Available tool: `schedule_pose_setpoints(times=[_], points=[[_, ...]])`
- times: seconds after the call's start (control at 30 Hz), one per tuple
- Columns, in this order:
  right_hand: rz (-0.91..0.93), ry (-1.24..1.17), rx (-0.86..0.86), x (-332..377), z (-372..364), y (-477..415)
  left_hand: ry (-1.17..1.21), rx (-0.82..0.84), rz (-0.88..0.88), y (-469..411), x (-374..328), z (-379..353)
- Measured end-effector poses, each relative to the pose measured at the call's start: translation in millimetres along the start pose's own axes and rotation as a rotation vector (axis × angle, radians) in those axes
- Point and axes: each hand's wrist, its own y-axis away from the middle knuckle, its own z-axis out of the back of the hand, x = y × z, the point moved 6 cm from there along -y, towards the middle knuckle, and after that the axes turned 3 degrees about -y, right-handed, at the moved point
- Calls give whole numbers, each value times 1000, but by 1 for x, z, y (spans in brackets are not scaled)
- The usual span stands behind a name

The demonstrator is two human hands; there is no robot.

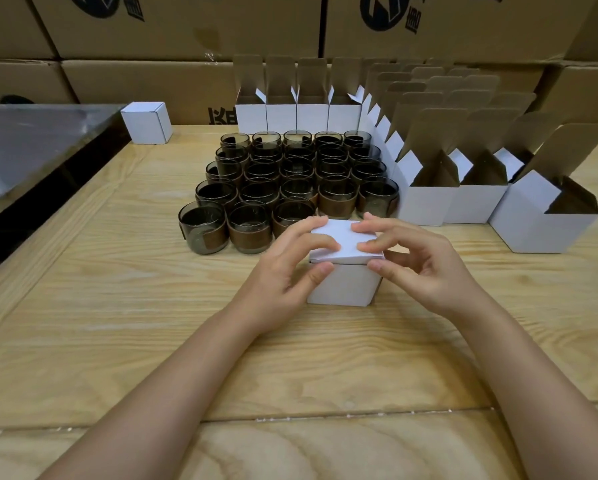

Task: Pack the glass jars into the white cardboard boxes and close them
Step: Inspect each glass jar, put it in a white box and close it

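**Lid almost down on the box**

You grip the white box (342, 284) in the middle of the table (117, 306). Your left hand (287, 268) and right hand (418, 261) curl fingertips onto its lid (342, 237), thumbs at the front edge, which sits slightly raised. Glass jars (283, 181) stand just behind.

Person, head view: left hand (290, 268) and right hand (425, 268) both bare. Fingers slim, with short, rounded, plain nails. Left forearm (173, 375) and right forearm (532, 368) bare along their whole visible length, smooth, tapering to narrow wrists.
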Motion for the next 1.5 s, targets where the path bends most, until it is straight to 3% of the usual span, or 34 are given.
schedule_pose_setpoints(times=[0.33,0.7,0.8,0.9,0.97,1.13,1.27,1.5], points=[[11,25,-22,1,2,-1,-5,45,31,0,-3,-4],[96,289,11,5,1,1,-138,21,-47,1,-3,-6],[11,76,-17,-1,1,4,-89,33,-59,5,-1,-7],[-46,-112,-68,-6,7,5,84,24,108,6,6,-4],[-74,-142,-79,-9,9,5,172,14,195,6,12,-2],[-149,-184,-72,-18,8,4,229,53,198,4,15,2],[-216,-323,52,-20,4,6,357,132,258,8,21,-2],[-185,-283,-53,-20,6,4,478,82,323,7,22,5]])
